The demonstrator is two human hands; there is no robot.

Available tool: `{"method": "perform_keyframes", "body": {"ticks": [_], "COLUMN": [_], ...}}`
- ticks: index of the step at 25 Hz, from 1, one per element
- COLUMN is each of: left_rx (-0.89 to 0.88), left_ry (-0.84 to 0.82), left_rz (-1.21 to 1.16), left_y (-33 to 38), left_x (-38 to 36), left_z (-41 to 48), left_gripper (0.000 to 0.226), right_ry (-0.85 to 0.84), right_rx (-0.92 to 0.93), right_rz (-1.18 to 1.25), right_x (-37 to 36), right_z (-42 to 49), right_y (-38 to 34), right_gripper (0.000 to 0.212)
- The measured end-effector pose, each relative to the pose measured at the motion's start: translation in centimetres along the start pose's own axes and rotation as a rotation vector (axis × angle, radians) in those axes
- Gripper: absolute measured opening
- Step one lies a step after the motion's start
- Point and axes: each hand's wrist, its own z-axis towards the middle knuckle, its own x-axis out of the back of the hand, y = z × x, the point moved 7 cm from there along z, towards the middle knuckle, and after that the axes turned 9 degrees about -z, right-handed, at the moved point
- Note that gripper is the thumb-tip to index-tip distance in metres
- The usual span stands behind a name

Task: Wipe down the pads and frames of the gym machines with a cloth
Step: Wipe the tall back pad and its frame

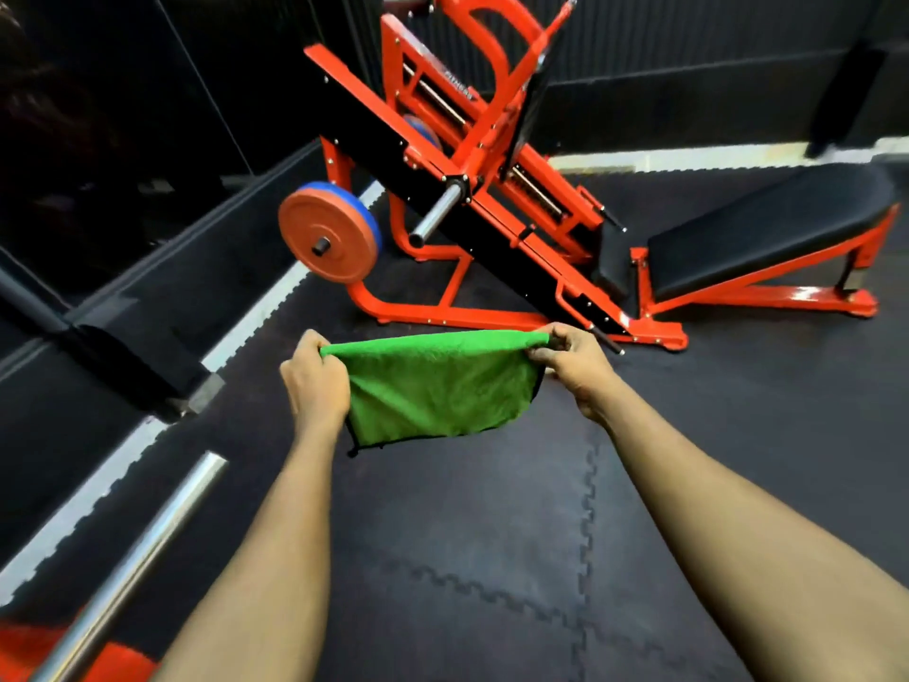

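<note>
Two grips: left hand (pixel 317 381) and right hand (pixel 573 369) pinch top corners of green cloth (pixel 438 386) | advice: fold flat first | back pad (pixel 767 228) at 2 o'clock

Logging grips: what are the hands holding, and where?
A green cloth; left hand and right hand each grip one end of its top edge.

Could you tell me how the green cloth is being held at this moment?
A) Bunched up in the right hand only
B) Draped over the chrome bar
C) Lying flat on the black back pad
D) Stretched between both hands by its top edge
D: the left hand and right hand each pinch an upper corner of the green cloth, which hangs between them above the floor mats.
</note>
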Motion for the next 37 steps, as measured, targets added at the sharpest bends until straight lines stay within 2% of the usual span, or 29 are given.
{"method": "perform_keyframes", "body": {"ticks": [2,6,10,14,18,20,23,26,28,31,33,35,37], "left_rx": [-0.045,-0.124,-0.083,-0.124,-0.108,-0.089,-0.198,-0.316,-0.333,-0.308,-0.317,-0.355,-0.394], "left_ry": [0.102,0.214,0.029,-0.091,-0.21,-0.294,-0.452,-0.688,-0.822,-0.981,-1.099,-1.102,-0.955], "left_rz": [-0.102,-0.301,-0.175,-0.187,-0.104,0.008,0.066,-0.136,-0.262,-0.39,-0.417,-0.42,-0.377], "left_y": [2.0,4.2,3.2,2.9,2.7,3.6,6.0,8.4,9.2,9.3,9.4,9.9,9.3], "left_x": [1.8,3.7,1.9,1.1,-1.0,-2.3,-4.8,-7.3,-8.3,-9.7,-10.9,-12.1,-13.2], "left_z": [0.8,3.0,8.1,13.2,19.2,20.5,20.1,17.4,15.7,15.0,14.6,14.2,15.0], "left_gripper": [0.021,0.022,0.024,0.022,0.025,0.031,0.03,0.014,0.013,0.025,0.028,0.03,0.039], "right_ry": [0.079,0.134,0.173,0.39,0.633,0.697,0.623,0.387,0.309,0.303,0.36,0.427,0.434], "right_rx": [0.027,0.034,0.088,0.003,-0.102,-0.159,-0.116,0.045,0.116,0.153,0.139,0.137,0.134], "right_rz": [0.069,0.104,-0.105,-0.023,-0.261,-0.327,-0.302,-0.209,-0.14,-0.147,-0.174,-0.199,-0.154], "right_x": [-0.2,-1.5,-2.8,-4.1,-6.3,-7.4,-10.4,-14.5,-15.5,-14.3,-12.6,-10.5,-9.1], "right_z": [-0.2,0.4,3.0,5.5,7.2,7.5,8.7,9.7,9.8,9.6,9.3,9.2,8.8], "right_y": [-2.8,-6.8,-9.2,-10.9,-13.1,-13.6,-14.6,-16.3,-16.5,-15.7,-15.2,-14.9,-14.7], "right_gripper": [0.013,0.013,0.038,0.028,0.021,0.023,0.027,0.014,0.012,0.028,0.031,0.022,0.02]}}
